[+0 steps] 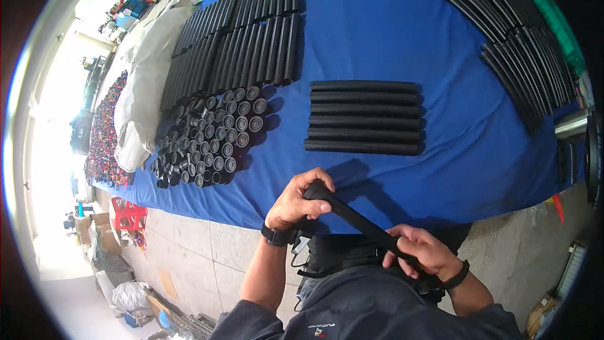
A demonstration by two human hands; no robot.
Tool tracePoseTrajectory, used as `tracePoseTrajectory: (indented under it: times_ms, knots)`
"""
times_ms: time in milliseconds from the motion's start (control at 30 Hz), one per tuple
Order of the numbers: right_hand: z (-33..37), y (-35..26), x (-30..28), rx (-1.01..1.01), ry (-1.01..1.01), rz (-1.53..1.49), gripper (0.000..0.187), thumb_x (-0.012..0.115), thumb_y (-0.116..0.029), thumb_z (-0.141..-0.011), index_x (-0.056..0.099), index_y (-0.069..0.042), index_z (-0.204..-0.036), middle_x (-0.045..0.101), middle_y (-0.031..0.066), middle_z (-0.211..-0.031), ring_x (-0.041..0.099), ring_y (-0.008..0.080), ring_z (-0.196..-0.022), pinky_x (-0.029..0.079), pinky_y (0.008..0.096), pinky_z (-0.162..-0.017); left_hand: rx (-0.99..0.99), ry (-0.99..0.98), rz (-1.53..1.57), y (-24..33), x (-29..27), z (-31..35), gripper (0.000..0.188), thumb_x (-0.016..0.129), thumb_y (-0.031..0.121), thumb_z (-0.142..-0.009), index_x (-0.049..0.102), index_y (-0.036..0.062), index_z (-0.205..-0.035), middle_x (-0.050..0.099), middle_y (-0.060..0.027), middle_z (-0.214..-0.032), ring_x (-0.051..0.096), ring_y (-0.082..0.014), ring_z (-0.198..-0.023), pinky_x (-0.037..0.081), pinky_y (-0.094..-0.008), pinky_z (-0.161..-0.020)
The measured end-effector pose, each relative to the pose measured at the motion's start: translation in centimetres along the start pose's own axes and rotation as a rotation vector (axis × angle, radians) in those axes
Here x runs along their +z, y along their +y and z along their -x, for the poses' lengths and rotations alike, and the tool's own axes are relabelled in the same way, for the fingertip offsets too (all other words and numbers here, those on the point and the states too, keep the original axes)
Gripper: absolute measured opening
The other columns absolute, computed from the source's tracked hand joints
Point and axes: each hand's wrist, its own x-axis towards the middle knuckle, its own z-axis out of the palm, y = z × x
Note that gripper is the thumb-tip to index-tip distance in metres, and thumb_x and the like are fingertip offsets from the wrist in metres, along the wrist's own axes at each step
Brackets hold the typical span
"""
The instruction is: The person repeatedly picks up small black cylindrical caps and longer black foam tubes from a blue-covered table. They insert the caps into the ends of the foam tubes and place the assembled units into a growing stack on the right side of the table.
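A black tube slants between my two hands, over the near edge of the blue-covered table. My left hand is wrapped round its upper left end, the thumb lying along its side. Lower down, my right hand grips the other end, with the fingers curled about it. Just beyond my hands, a row of several black tubes lies side by side on the blue cloth. Round black caps are gathered in a cluster to the left, some standing and some tipped over.
Behind the caps, more black tubes lie in two rows. Further black tubes are fanned out at the far right, beside a green strip. A whitish sack rests along the table's left side. A red stool stands on the floor.
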Motion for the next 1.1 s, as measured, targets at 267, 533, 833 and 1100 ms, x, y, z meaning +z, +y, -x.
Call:
tracePoseTrajectory:
  times_ms: [267, 533, 833, 1100]
  knots:
    - [-0.6, 1.7, 0.1, -0.407, 0.205, 0.524, 0.039, 0.052, -0.032, -0.107, 0.057, 0.003, -0.123, 0.068, 0.0106, -0.083, 0.06, 0.0099, -0.055, 0.048, 0.0231, -0.046, 0.015, -0.008, 0.02, 0.3, 0.3, -0.4, 0.045, 0.09, 0.019, -0.075, 0.059, 0.0012, -0.103, 0.058, -0.0008, -0.071, 0.05, -0.0055, -0.049, 0.038, -0.0204, -0.044]
    - [-0.7, 2.2, -3.0, 0.024, -0.106, -0.212, 0.037, 0.054, -0.029, -0.106, 0.059, 0.005, -0.12, 0.071, 0.0139, -0.086, 0.059, 0.0098, -0.052, 0.048, 0.022, -0.047, 0.041, 0.001, 0.03, 0.2, 0.4, -0.5, 0.045, 0.089, 0.018, -0.075, 0.058, 0.0003, -0.102, 0.057, -0.0018, -0.067, 0.049, -0.0064, -0.048, 0.038, -0.0211, -0.043]
    - [-0.4, 1.3, -2.0, 0.036, -0.164, -0.352, 0.043, 0.054, -0.037, -0.106, 0.061, 0.003, -0.121, 0.068, 0.0099, -0.077, 0.053, 0.0078, -0.05, 0.043, 0.0229, -0.043, 0.046, -0.043, 0.053, -0.2, -0.3, -0.3, 0.039, 0.084, 0.011, -0.08, 0.058, 0.0042, -0.109, 0.058, 0.0003, -0.068, 0.049, -0.0051, -0.051, 0.036, -0.0212, -0.047]
    - [-0.1, 1.3, 0.2, -0.387, 0.251, 0.455, 0.047, 0.052, -0.039, -0.107, 0.057, 0.004, -0.125, 0.067, 0.0103, -0.08, 0.058, 0.0085, -0.053, 0.047, 0.0209, -0.049, 0.047, -0.029, 0.047, -0.1, -0.2, -0.3, 0.04, 0.084, 0.011, -0.081, 0.058, 0.0045, -0.11, 0.06, 0.0, -0.07, 0.05, -0.0051, -0.052, 0.037, -0.0212, -0.047]
